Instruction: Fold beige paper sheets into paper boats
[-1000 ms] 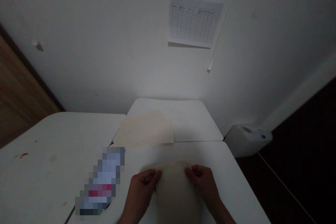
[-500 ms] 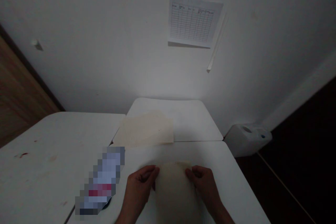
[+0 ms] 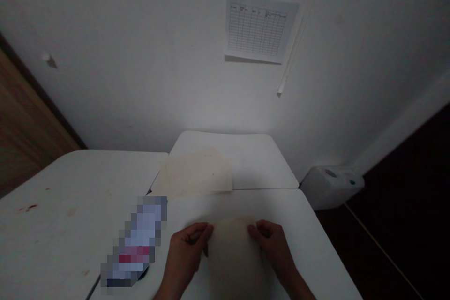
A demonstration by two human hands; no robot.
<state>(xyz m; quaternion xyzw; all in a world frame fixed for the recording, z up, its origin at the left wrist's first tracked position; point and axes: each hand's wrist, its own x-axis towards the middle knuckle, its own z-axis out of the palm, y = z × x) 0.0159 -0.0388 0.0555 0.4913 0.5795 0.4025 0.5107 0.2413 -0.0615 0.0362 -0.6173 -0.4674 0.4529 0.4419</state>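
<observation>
A beige sheet that looks like paper (image 3: 235, 258) is held over the near part of the white table (image 3: 302, 239). My left hand (image 3: 190, 248) pinches its far left corner between thumb and fingers. At the far right corner, my right hand (image 3: 272, 243) grips it the same way. The far edge between the hands bows slightly, and the near end runs out of the bottom of the view. Beyond my hands lie flat beige sheets (image 3: 197, 173), across the seam between two table sections.
Left of my hands lies a pixelated, blurred-out object (image 3: 137, 239). A stained white table (image 3: 52, 225) adjoins on the left. A printed grid sheet (image 3: 260, 28) hangs on the wall. A white plastic container (image 3: 330, 187) stands beyond the table's right edge.
The sheet's far edge has shifted slightly, its folded-looking right part now smoother. Both hands keep their pinch in nearly the same place.
</observation>
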